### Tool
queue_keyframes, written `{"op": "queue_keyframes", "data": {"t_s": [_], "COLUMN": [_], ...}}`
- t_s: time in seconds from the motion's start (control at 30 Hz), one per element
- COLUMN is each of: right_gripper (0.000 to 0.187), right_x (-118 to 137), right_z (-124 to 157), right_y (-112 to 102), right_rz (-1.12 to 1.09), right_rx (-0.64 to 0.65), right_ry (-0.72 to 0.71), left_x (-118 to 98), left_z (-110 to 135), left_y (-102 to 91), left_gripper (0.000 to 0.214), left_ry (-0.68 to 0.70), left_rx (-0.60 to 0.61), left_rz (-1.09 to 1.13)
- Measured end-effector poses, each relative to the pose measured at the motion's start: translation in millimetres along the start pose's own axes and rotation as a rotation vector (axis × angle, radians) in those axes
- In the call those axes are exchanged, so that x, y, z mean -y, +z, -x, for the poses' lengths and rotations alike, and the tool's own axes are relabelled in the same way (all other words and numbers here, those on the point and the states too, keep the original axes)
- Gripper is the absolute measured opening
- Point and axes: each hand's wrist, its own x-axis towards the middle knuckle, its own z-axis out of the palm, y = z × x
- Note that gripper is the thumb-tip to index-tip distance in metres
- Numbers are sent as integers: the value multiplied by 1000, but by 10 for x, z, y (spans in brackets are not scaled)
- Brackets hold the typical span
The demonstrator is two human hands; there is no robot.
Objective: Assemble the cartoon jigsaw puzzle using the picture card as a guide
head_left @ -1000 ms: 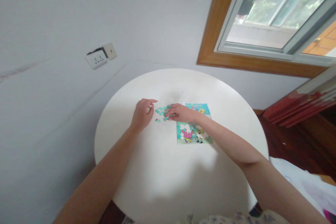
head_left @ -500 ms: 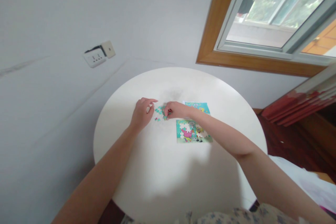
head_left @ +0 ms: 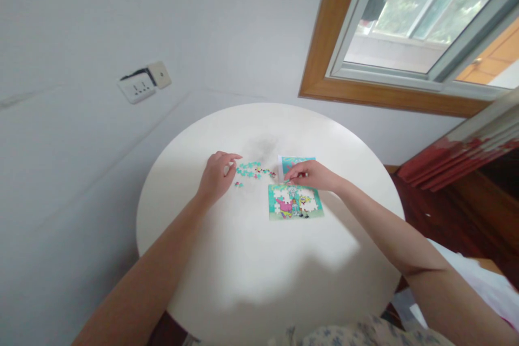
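Note:
A partly filled jigsaw puzzle [head_left: 288, 208] lies flat on the white round table, with white gaps in its upper left and right parts. My right hand [head_left: 310, 174] is over its top edge, thumb and fingers pinched on a small puzzle piece [head_left: 288, 181]. Behind the puzzle, a blue-green picture sheet [head_left: 287, 162] is partly hidden by that hand. Loose puzzle pieces [head_left: 248, 169], mostly turquoise, lie scattered to the left. Beside them my left hand [head_left: 218, 177] rests on the table, fingers curved and apart from the thumb, holding nothing visible.
The round table [head_left: 227, 259] stands close to the wall. A wall socket [head_left: 138, 88] is at the left, a wood-framed window [head_left: 389, 98] at the upper right. A red and white curtain [head_left: 430, 162] hangs at the right.
My right hand has moved right, from the loose pieces to the puzzle's top edge, with a puzzle piece in its fingers. My left hand has stayed beside the loose pieces.

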Motion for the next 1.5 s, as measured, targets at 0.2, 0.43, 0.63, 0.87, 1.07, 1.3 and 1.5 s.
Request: {"op": "queue_keyframes", "data": {"t_s": [0.2,0.43,0.63,0.87,1.07,1.3,1.5], "right_gripper": [17,23,23,27,26,28,25], "right_x": [-241,-310,-305,-294,-285,-288,-284], "right_z": [604,813,850,865,874,910,913], "right_y": [44,157,153,157,157,97,74], "right_rz": [-235,-338,-405,-535,-555,-306,-173], "right_rx": [-118,-266,-319,-286,-261,-211,-188], "right_ry": [256,355,313,344,310,220,115], "left_x": [11,5,54,68,62,62,60], "left_z": [1,1,7,4,-4,-6,-9], "left_y": [11,32,56,64,52,43,42], "left_gripper": [24,26,27,27,28,29,29], "left_ry": [-31,-32,-12,-6,1,-14,-18], "left_rx": [16,43,60,62,71,94,105], "left_rz": [2,-16,-17,-12,-16,-26,-31]}}
